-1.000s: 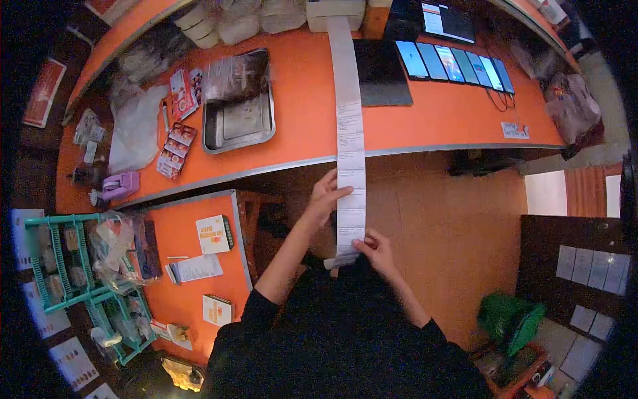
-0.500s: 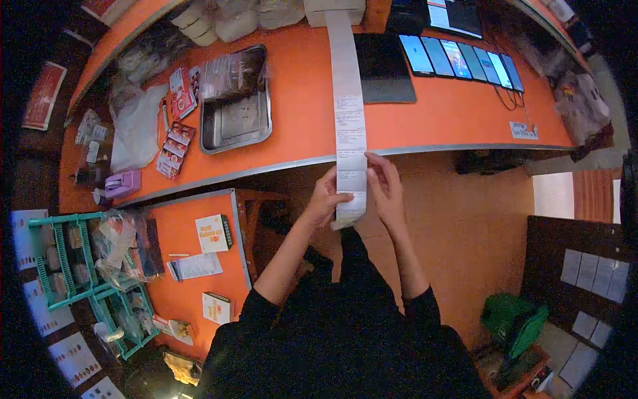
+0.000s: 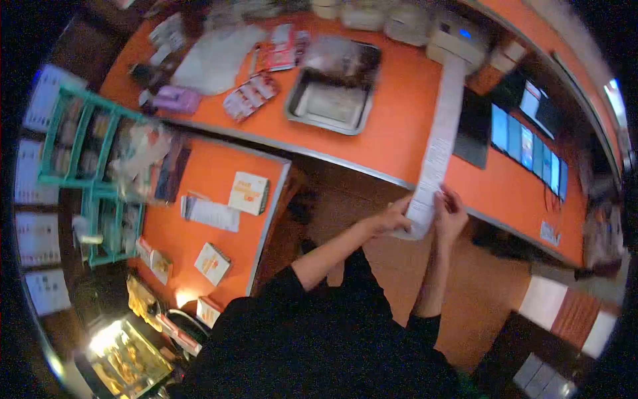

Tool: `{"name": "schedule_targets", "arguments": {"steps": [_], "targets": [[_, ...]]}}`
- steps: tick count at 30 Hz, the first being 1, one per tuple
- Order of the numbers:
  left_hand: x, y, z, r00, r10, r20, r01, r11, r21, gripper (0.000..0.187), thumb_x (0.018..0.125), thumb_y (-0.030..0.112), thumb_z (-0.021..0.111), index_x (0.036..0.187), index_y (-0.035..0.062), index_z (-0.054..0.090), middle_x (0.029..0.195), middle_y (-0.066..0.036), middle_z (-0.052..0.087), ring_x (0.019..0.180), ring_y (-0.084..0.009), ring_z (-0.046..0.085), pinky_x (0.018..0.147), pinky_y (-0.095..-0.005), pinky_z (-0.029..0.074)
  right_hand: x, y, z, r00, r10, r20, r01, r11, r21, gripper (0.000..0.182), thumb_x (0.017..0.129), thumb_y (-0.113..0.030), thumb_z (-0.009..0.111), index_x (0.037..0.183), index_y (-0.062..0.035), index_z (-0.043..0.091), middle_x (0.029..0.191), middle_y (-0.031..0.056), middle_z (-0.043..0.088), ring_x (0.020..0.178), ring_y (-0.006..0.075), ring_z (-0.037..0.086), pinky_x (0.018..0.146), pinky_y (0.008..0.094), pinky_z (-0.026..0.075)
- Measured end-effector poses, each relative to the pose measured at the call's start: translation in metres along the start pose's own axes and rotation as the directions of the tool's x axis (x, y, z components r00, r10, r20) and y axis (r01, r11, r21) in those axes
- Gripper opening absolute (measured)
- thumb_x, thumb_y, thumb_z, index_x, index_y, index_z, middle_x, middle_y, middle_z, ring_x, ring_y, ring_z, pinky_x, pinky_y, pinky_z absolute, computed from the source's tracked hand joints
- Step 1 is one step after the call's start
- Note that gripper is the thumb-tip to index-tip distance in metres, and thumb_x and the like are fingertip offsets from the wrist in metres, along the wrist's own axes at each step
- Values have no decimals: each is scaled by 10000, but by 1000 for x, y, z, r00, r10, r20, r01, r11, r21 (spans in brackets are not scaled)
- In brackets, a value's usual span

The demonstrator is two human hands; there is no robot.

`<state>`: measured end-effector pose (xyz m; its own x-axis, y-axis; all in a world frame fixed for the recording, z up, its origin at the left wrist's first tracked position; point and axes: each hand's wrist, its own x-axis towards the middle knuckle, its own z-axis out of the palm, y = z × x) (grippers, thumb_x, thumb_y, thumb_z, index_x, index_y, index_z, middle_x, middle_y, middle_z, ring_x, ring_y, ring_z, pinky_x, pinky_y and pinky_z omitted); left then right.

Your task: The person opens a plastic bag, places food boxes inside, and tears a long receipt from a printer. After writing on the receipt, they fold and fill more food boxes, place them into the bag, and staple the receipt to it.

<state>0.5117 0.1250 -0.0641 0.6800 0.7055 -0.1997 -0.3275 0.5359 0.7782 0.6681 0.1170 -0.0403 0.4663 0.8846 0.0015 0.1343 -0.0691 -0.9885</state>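
A long white strip of printed receipt paper (image 3: 438,136) runs from the receipt printer (image 3: 458,41) across the orange counter and over its front edge. Its lower end is between my hands. My left hand (image 3: 393,217) is closed on the strip's left edge near the bottom, where the paper curls. On the other side, my right hand (image 3: 452,211) has its fingers bent and pressed together at the right edge of the paper. Motion blur softens the fingertips and the print.
A steel tray (image 3: 332,106) with plastic packets sits on the orange counter (image 3: 399,126). Several phones (image 3: 528,146) stand in a row at right. Small boxes (image 3: 249,193) and papers (image 3: 211,213) lie on the lower left table. Teal racks (image 3: 96,143) stand at far left.
The camera view has turned, so the counter and tray now slant and a lit food tray shows at lower left. Both hands stay at the strip's lower end, which now leans.
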Motion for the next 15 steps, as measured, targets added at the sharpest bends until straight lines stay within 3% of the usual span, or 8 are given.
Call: {"name": "schedule_targets", "arguments": {"steps": [2,3,6,7,10,11,14,15], "targets": [[6,-9,2,999,41,25,-41,999,-36,889,581,-74,586,1416,75,320,1189,-52,551,1049,-189,549,813,-325,511,15,20,-9,997,65,51,-70,991,112,268,797,-42,723,1050,23,667,875,41,646,783,107,573,742,250,486],[12,-17,1,998,36,47,-33,998,-46,894,583,-52,610,1419,68,315,1180,-54,553,1024,-198,554,799,-328,514,18,16,-16,991,62,117,-68,997,44,266,838,-1,636,1096,64,620,924,116,642,812,154,598,743,261,492],[26,-30,-5,994,52,92,-54,998,17,828,607,8,670,1375,55,365,1101,-49,569,963,-201,565,756,-309,517,25,13,-20,957,102,271,-134,986,102,255,863,-21,606,1102,65,582,972,158,634,855,208,620,777,323,514],[31,-36,-3,985,133,107,-134,991,0,780,621,35,694,1343,56,402,1064,-44,577,955,-187,564,738,-298,516,16,-11,-12,938,168,304,-231,955,184,248,865,-44,618,1089,56,584,980,148,631,871,211,613,782,330,505],[73,-84,-15,951,295,95,-305,945,115,687,660,88,725,1290,69,452,1027,-24,588,912,-154,564,691,-300,517,19,-12,-11,961,112,254,-140,986,93,188,838,-89,687,981,24,637,827,62,613,768,146,552,712,261,460],[66,-74,-13,947,312,80,-320,941,113,687,660,88,725,1290,69,452,1027,-24,588,912,-154,564,691,-300,517,27,1,-17,965,70,255,-98,990,98,161,835,-98,693,939,12,637,803,52,603,747,136,532,694,260,445],[28,-29,5,936,331,124,-295,924,-244,666,565,-95,537,1215,45,515,1059,-36,585,1009,-147,526,819,-305,473,27,-6,-15,969,27,246,-40,998,47,127,832,-107,699,870,-10,625,773,34,590,718,117,502,663,255,418],[21,-19,7,960,264,92,-258,964,-68,677,574,-90,536,1236,50,499,1063,-27,577,993,-143,523,801,-297,474,24,-12,-13,975,28,222,-27,1000,-7,122,831,-106,699,843,-20,613,767,26,585,709,109,491,650,250,405]]}}
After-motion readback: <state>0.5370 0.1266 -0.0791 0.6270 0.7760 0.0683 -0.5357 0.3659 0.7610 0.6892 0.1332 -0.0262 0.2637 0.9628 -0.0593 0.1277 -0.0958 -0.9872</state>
